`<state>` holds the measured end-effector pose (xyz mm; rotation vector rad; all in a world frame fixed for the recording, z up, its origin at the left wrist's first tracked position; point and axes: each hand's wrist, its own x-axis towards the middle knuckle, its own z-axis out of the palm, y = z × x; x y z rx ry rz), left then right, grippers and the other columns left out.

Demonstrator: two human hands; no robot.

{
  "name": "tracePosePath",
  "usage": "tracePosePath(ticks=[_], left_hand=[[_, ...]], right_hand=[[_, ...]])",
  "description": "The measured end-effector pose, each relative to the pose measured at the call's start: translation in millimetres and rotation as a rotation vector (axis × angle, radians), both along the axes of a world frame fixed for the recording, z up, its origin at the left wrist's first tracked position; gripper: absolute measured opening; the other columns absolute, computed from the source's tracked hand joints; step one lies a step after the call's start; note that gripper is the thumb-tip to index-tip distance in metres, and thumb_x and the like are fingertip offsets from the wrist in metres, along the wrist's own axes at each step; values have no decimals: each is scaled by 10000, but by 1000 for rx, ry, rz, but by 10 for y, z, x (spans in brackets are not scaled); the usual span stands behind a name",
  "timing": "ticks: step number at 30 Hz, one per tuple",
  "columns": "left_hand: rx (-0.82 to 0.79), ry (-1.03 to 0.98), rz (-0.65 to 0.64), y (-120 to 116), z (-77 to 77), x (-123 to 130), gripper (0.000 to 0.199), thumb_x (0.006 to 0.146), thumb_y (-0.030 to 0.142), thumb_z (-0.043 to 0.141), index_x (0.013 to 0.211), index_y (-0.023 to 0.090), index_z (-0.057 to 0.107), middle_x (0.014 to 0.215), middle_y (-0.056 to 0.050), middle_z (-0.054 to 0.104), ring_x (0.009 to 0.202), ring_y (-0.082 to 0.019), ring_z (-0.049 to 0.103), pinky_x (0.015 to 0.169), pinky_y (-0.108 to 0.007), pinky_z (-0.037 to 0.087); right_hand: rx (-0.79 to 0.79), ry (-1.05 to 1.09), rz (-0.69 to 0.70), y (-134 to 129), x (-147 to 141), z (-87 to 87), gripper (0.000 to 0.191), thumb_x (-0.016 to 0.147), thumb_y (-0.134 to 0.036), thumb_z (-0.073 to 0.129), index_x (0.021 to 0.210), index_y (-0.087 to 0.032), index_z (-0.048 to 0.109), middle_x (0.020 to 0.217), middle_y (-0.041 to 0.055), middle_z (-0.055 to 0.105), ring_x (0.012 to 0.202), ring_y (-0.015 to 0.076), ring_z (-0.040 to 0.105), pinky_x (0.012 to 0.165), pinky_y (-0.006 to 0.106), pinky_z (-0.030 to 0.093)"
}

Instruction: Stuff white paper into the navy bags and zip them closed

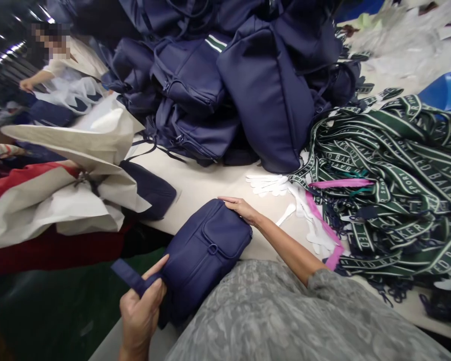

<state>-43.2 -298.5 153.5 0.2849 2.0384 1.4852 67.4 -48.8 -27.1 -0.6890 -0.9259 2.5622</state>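
Note:
A navy bag point(206, 250) with a flap pocket and a small ring pull lies tilted against my body at the table's near edge. My left hand point(143, 301) is closed around a navy strap point(130, 276) at the bag's lower left end, its index finger pointing along the bag. At the opposite end my right hand point(242, 208) grips the upper corner, index finger stretched along the edge; its other fingers are partly hidden.
Navy bags point(263, 95) are piled at the back. Green lettered straps point(398, 185) heap on the right beside white strips point(268, 184) and pink tape point(325, 225). A cream cloth bundle point(86, 200) stands left. Another person point(78, 57) works at the back left.

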Motion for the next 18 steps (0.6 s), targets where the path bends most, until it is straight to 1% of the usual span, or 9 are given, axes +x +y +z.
tracePosePath(ticks=[4,7,10,12,13,15,18], left_hand=[[5,27,7,22,-59,-7,538,704,317,733,1186,86,671,476,83,277,426,-32,256,442,-190,189],[20,29,32,-35,-73,-10,533,708,315,732,1184,84,669,471,84,289,423,-30,256,441,-189,196],[32,23,69,-128,-68,7,527,710,319,741,1178,88,669,455,87,293,412,-29,253,441,-187,197],[39,20,101,-188,-72,15,524,705,317,754,1173,97,670,442,92,295,402,-28,252,442,-186,197],[42,19,121,-214,-77,13,513,700,314,757,1159,100,676,434,93,299,397,-29,254,441,-185,198],[53,28,174,-253,-91,-5,460,692,302,749,1104,104,692,411,95,302,382,-31,253,433,-184,198],[94,69,289,-285,-108,-60,359,704,285,705,1016,106,711,373,99,282,362,-32,242,434,-181,231]], right_hand=[[0,1,-33,-19,15,66,526,731,-418,748,1204,-199,681,1174,76,694,1129,224,623,1098,388,393],[37,-65,-35,-41,-33,138,595,694,-418,789,1222,-174,667,1168,99,695,1112,243,635,1063,396,431],[46,-122,-26,-48,-147,191,623,622,-367,844,1186,-153,685,1141,115,704,1076,257,652,1011,392,477],[66,-127,-2,-43,-251,199,572,614,-339,846,1137,-148,709,1104,109,718,1034,259,668,990,398,492],[83,-122,10,-40,-305,194,520,638,-337,829,1110,-147,722,1079,103,727,1011,257,675,985,405,493],[99,-117,30,-34,-408,168,393,714,-347,769,1055,-153,744,1010,86,744,967,246,683,979,415,493],[45,-80,87,-27,-503,114,272,816,-335,674,1013,-166,757,954,63,751,940,213,682,990,393,483]])
